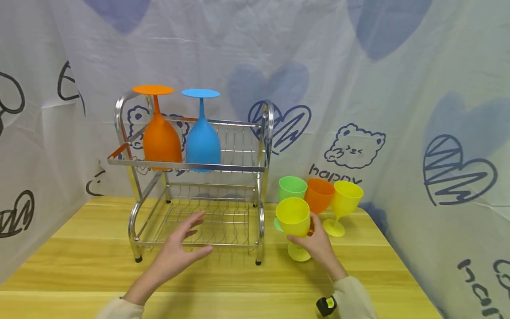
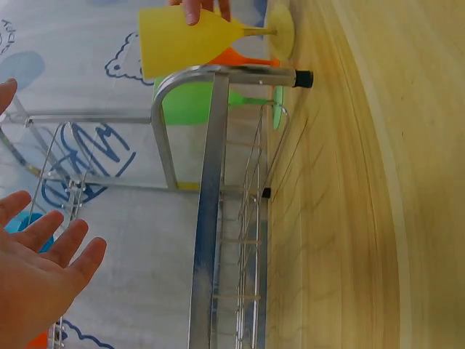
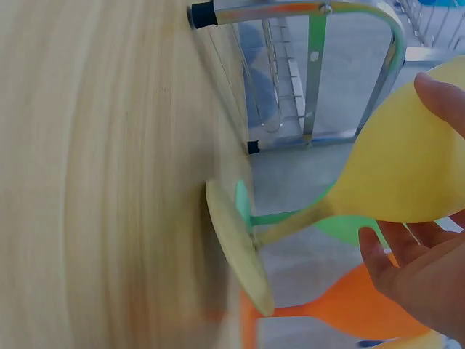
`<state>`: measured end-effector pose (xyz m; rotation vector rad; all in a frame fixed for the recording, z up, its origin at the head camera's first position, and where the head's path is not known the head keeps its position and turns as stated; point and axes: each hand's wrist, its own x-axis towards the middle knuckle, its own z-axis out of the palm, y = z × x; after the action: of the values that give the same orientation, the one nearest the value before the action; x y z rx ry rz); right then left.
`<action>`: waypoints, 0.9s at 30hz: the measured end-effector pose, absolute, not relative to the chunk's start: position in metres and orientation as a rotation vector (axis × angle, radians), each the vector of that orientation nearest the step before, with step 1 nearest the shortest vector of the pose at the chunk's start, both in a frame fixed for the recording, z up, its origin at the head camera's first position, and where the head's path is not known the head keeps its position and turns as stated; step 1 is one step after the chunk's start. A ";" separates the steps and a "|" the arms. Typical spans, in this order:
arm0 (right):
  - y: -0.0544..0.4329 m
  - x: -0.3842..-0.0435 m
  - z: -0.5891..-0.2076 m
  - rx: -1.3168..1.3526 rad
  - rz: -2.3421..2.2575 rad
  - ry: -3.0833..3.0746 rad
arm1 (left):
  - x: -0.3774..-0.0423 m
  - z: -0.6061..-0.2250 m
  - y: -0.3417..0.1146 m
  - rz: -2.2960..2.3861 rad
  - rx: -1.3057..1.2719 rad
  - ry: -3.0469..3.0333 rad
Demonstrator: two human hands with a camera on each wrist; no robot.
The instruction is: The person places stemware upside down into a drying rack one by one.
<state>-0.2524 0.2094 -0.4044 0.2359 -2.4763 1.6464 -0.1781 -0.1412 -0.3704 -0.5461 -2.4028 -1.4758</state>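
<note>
My right hand [image 1: 318, 244] grips a yellow goblet [image 1: 293, 217] round its bowl. The goblet is upright and slightly tilted, its round foot [image 3: 238, 247] close over the table in the right wrist view. Fingers and thumb lie on opposite sides of the bowl. My left hand [image 1: 178, 251] holds nothing; its fingers are spread in front of the metal dish rack [image 1: 195, 243]. On the rack's upper tier, an orange goblet [image 1: 161, 139] and a blue goblet [image 1: 203, 141] stand upside down, feet up.
Behind the held goblet stand a green goblet [image 1: 292, 187], another orange goblet [image 1: 320, 195] and a second yellow goblet [image 1: 345, 199], all upright on the wooden table [image 1: 223, 297]. A patterned white curtain [image 1: 334, 88] hangs behind. A small black item [image 1: 326, 305] is by my right sleeve.
</note>
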 end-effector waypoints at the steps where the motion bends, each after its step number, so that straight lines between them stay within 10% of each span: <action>1: 0.210 -0.250 -0.402 0.249 1.607 -2.491 | -0.178 -0.370 -0.139 -1.470 -0.556 -2.400; 27: 0.194 -0.197 -0.363 0.755 0.922 -2.377 | -0.184 -0.373 -0.060 -1.765 -0.723 -2.338</action>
<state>-0.1971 0.1942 -0.3633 0.7549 -2.3771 0.9222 -0.1835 -0.0600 -0.3732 -0.7227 -2.3379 -1.7651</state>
